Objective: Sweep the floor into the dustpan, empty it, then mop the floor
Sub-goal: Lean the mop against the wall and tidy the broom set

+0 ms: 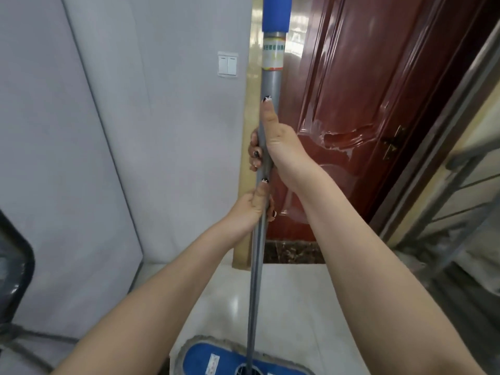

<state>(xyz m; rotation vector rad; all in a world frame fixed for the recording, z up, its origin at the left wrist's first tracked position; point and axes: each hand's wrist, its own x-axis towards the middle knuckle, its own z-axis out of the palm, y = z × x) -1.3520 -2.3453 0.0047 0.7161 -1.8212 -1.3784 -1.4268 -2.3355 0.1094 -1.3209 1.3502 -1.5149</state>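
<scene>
Resting flat on the pale floor (295,296), the mop head (216,357) sits below its grey mop handle (271,82). The right hand (274,143) grips the handle with the left hand (253,211) wrapped round it just below. Mopping looks begun, so sweeping and emptying are presumably finished; most of the floor remains.
</scene>
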